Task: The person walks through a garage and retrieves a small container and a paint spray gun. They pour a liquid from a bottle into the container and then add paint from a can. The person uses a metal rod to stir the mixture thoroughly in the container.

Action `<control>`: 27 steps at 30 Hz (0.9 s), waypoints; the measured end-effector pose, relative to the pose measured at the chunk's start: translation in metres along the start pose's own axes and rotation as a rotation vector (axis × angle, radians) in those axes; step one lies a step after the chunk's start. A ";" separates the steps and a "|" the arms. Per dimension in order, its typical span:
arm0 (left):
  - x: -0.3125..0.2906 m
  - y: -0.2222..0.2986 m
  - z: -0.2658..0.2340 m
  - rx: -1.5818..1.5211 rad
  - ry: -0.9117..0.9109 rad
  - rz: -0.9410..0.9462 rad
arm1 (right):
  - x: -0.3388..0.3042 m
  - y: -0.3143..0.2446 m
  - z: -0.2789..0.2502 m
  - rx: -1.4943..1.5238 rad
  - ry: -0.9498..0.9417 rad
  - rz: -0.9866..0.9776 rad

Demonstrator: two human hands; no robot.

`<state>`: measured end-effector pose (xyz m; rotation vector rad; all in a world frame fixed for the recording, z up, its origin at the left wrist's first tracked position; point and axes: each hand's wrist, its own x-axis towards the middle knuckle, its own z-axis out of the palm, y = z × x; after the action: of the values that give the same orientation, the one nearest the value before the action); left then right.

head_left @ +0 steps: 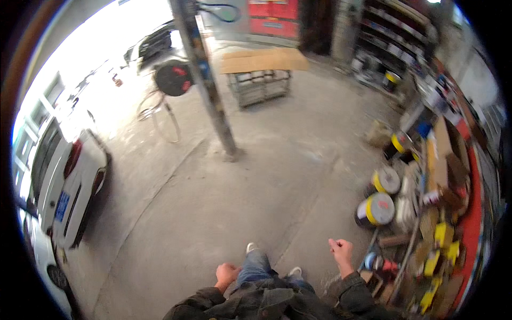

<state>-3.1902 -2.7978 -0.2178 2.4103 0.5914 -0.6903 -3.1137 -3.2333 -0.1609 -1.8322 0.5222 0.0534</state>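
Note:
My left hand (228, 274) hangs low beside my jeans, its fingers loosely curled and slightly blurred. Nothing shows in it. My right hand (342, 253) is held out to the right above the concrete floor (256, 197), with the fingers folded in and no object visible in them. Neither hand touches anything around it. Closest to the right hand are drums with grey lids and yellow bands (380, 208), standing beside cluttered shelving.
A metal post (210, 101) with a dark hose reel (174, 78) rises ahead. Behind it stands a wire-frame cart topped with cardboard (264, 61). A white car (80, 181) is parked at left. Boxes, including an open cardboard box (445, 154), line the right side. Red cabinets (273, 18) stand at the back.

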 end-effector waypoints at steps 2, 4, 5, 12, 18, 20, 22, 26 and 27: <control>0.028 -0.011 0.003 0.004 0.083 -0.003 | 0.048 -0.005 0.025 -0.023 -0.050 0.024; 0.070 -0.015 0.008 -0.015 0.117 -0.044 | 0.087 -0.027 0.053 0.041 -0.116 0.114; 0.075 -0.022 0.012 -0.033 0.108 -0.117 | 0.094 -0.023 0.064 0.063 -0.155 0.186; 0.186 -0.154 0.066 -0.066 -0.074 -0.360 | 0.124 0.094 0.127 -0.306 -0.789 0.517; 0.237 0.012 -0.038 0.004 -0.123 -0.144 | 0.131 0.058 0.093 0.120 -0.489 0.687; 0.270 0.033 -0.053 0.036 -0.105 -0.002 | 0.168 -0.035 0.092 0.025 -0.607 0.879; 0.314 0.073 -0.062 0.083 0.010 0.122 | 0.217 0.031 0.077 -0.172 -0.628 0.884; 0.422 0.239 -0.111 -0.475 0.240 -0.011 | 0.332 -0.012 0.060 -0.460 -0.640 0.683; 0.429 0.313 -0.144 -0.549 0.297 0.115 | 0.356 0.010 0.051 -0.411 -0.552 0.666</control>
<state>-2.6419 -2.8343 -0.2455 2.0119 0.6531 -0.0929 -2.7860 -3.3037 -0.2915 -1.8433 0.7318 1.1528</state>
